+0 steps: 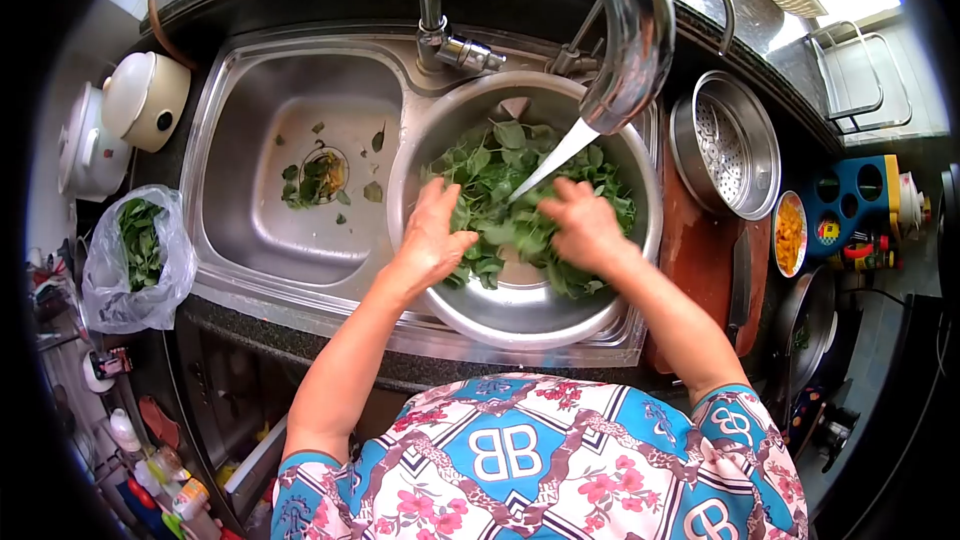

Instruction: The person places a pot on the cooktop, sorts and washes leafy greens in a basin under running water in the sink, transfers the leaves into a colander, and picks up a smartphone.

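A large steel basin (480, 323) sits over the right side of the sink, full of loose leafy greens (510, 155). Water runs from the faucet (625, 90) onto them. At the left of the pile, my left hand (435, 235) touches the leaves with its thumb apart from its fingers, open. My right hand (585, 228) is on the right part of the pile, its fingers bent into the greens and closed around some. Leaves beneath the right hand are blurred by motion, and its fingertips are partly hidden.
The left sink bowl (235, 170) has leaf scraps around its drain. Left stands a plastic bag (175, 280) with more greens, near lidded pots (147, 100). To the right are a steamer pot (725, 145), a brown cutting board (690, 260), a knife (740, 285) and a bowl of yellow pieces (790, 232).
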Available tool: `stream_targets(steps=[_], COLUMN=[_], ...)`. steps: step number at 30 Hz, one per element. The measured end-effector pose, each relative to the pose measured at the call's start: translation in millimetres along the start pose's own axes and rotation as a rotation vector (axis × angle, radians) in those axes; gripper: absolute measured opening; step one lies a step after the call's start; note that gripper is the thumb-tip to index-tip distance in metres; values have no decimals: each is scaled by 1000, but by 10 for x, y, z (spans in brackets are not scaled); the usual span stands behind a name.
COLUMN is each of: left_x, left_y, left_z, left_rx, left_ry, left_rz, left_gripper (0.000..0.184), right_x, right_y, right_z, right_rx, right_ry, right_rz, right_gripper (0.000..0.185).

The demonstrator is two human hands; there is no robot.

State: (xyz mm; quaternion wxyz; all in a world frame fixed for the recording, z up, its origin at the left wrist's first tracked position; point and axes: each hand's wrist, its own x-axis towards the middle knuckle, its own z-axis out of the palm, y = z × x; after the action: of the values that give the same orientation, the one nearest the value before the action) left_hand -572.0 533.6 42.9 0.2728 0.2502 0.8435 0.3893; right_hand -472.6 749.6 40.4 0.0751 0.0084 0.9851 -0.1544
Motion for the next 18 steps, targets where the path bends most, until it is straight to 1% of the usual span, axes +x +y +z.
stream_targets(steps=[2,3,4,6,7,8,9,10,11,12,14,15,16,18], left_x=[14,14,12,19,37,59,82,108,132,157,195,214,227,241], left_y=[-14,-26,-37,-63,-78,-81,-70,-50,-43,-58,-104,-114,-126,-150], left_z=[69,87,104,155,179,190,205,222,231,243,286,308,320,343], left_rx=[104,105,153,200,266,332,333,447,561,560,592,631,630,678], left_ry=[-16,-16,-6,-1,53,107,106,121,135,136,63,23,22,-57], left_rz=[-4,-5,24,51,121,192,192,202,213,215,185,151,149,110], left_gripper=[71,71,71,72,70,68,68,68,69,69,71,73,73,75], right_x=[90,134,194,316,323,354,386,405,433,448,469,501,473,408], right_y=[186,250,297,300,170,139,121,131,176,223,309,423,478,529], right_z=[-160,-238,-342,-589,-778,-748,-697,-637,-550,-496,-413,-366,-309,-214], right_rx=[140,184,237,604,656,656,720,783,612,611,284,439,439,220], right_ry=[104,169,172,43,-36,-36,-57,-79,-29,-27,167,76,73,129], right_rz=[128,163,198,250,253,255,170,85,65,66,285,325,325,145], right_gripper=[36,33,34,39,43,43,44,44,47,47,52,55,55,57])
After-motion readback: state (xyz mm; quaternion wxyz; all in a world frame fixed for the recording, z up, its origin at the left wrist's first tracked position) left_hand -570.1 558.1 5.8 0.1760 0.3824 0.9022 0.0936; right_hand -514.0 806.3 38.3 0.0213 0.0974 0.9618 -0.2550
